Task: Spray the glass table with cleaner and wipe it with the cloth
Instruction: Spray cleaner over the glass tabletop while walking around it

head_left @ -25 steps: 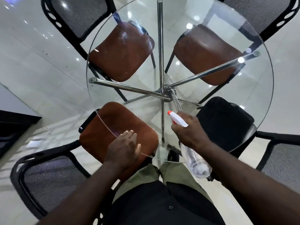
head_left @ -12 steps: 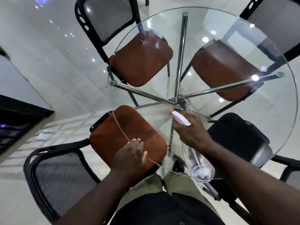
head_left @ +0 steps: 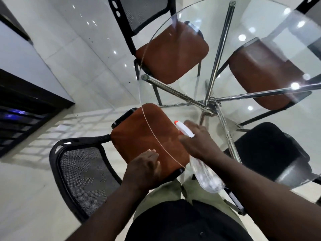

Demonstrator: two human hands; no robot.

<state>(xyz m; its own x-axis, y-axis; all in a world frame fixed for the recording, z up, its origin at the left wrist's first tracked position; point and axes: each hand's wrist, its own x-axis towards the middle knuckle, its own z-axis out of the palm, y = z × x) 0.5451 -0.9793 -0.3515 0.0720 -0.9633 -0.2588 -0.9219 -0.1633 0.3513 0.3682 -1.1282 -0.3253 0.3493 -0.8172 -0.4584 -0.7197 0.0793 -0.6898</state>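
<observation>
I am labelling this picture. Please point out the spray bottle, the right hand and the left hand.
spray bottle [head_left: 206, 178]: head view, on its clear body.
right hand [head_left: 199, 143]: head view, on its back.
left hand [head_left: 144, 167]: head view, on its back.

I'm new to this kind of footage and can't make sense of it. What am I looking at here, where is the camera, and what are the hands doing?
There is no machine here: a person wears one wide-angle camera on the head, looking down at their own arms, so the edges bend. Below is a round glass table with chrome legs meeting under its middle. Through the glass you see chair seats, three brown and one black; they stand on the floor, not on the glass. The right hand grips a clear spray bottle with a white and orange nozzle pointing toward the table's left part. The left hand rests flat, fingers open, near the table's near edge, holding nothing. No cloth shows in the picture.
</observation>
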